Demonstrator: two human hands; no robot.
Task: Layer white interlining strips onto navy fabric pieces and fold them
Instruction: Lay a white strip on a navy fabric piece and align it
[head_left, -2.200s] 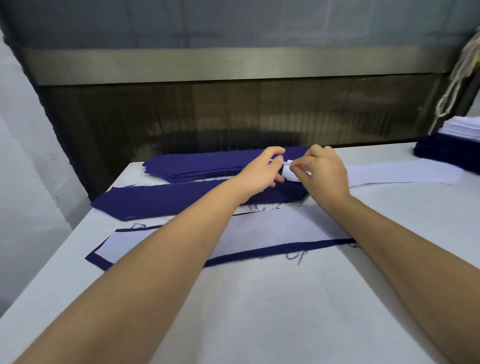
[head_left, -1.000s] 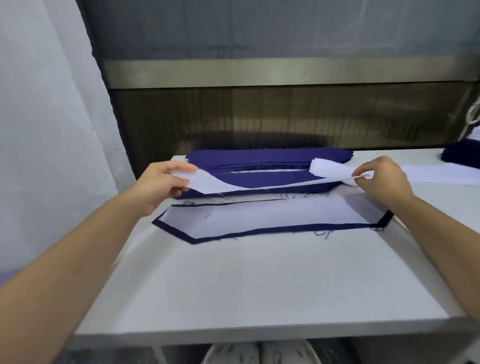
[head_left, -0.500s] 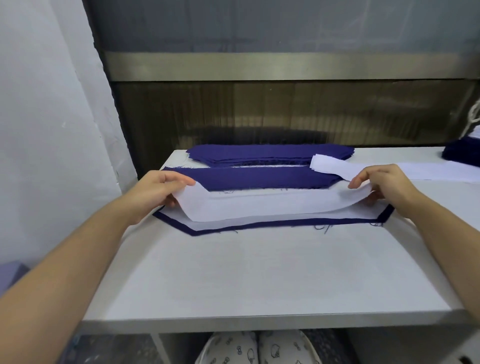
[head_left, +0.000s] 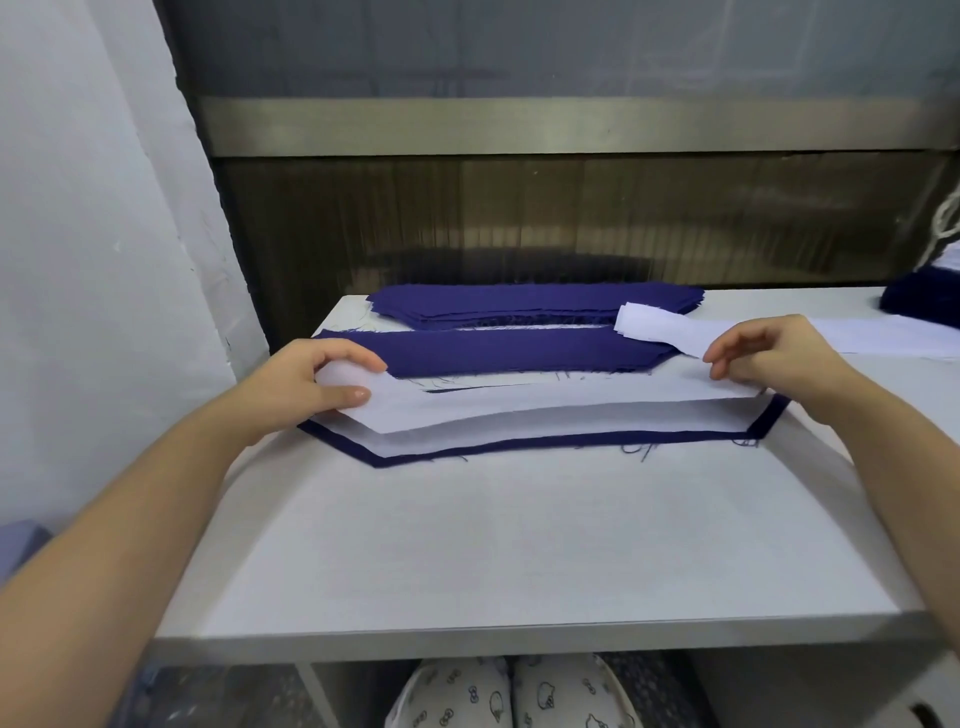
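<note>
Two hands pinch the white strip (head_left: 545, 402) ends, left hand (head_left: 306, 387) and right hand (head_left: 769, 358); uneven lowering could skew it off the navy piece (head_left: 519, 447).

The long navy cloth piece (head_left: 509, 351) by the bench's far edge is matt woven fabric with frayed edges. The thin white interlining strip (head_left: 519, 405) looks papery and smooth. The white bench (head_left: 519, 545) is matt, and the grey metal band (head_left: 571, 127) behind it has a dull brushed finish.

On the table (head_left: 519, 545), interlining strip (head_left: 545, 405) over nearest fabric piece (head_left: 519, 447), second piece (head_left: 509, 353) behind, fabric stack (head_left: 519, 306) rearmost.
</note>
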